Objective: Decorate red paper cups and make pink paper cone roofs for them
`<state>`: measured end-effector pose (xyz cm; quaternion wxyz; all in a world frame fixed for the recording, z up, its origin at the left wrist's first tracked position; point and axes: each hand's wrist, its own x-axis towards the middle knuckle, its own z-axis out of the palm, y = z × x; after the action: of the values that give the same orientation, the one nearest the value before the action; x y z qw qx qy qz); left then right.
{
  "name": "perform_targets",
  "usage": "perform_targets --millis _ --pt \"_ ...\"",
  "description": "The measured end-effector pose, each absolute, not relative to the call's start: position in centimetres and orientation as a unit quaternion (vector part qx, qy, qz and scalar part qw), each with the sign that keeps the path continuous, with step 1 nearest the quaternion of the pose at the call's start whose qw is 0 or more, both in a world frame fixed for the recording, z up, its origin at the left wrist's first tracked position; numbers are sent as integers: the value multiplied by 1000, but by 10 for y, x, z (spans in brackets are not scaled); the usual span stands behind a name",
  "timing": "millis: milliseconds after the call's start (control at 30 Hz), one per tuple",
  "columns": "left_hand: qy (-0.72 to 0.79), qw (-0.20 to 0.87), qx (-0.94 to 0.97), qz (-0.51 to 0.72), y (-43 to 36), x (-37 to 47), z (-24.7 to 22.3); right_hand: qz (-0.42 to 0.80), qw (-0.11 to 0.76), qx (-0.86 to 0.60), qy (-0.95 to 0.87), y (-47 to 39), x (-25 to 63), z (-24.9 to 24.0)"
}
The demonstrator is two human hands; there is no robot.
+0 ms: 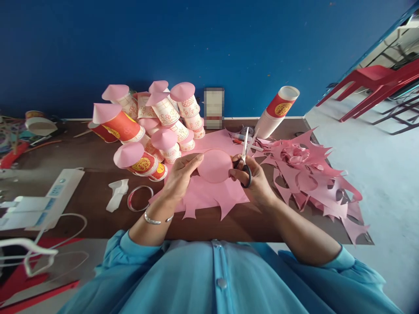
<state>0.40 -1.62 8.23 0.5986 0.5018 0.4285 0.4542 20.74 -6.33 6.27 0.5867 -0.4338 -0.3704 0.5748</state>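
Observation:
A round pink paper disc (pixel 215 166) is held up between both hands over pink sheets (pixel 209 196) on the brown table. My left hand (pixel 183 173) pinches its left edge with thumb and fingers. At the disc's right edge, my right hand (pixel 252 178) grips black-handled scissors (pixel 245 152), with the blades apart and pointing away toward the wall; its thumb and fingertips are at the disc too. Paper cups with pink cone tops (pixel 164 139) stand and lean in a cluster beyond my left hand.
Pink paper scraps (pixel 307 174) pile at the right. A leaning cup stack (pixel 275 113) stands behind them. Left are a roll of tape (pixel 140 199), crumpled white paper (pixel 117 195) and a white power strip (pixel 55 198) with cables. A blue wall (pixel 209 52) rises behind; red stools (pixel 369 83) stand far right.

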Motion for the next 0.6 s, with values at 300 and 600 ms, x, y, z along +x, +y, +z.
perform_targets --millis 300,600 --pt "423 585 580 377 -4 -1 80 461 486 -488 -559 -51 225 68" --pt "479 671 326 462 -28 -38 44 166 285 -632 -701 -62 252 38"
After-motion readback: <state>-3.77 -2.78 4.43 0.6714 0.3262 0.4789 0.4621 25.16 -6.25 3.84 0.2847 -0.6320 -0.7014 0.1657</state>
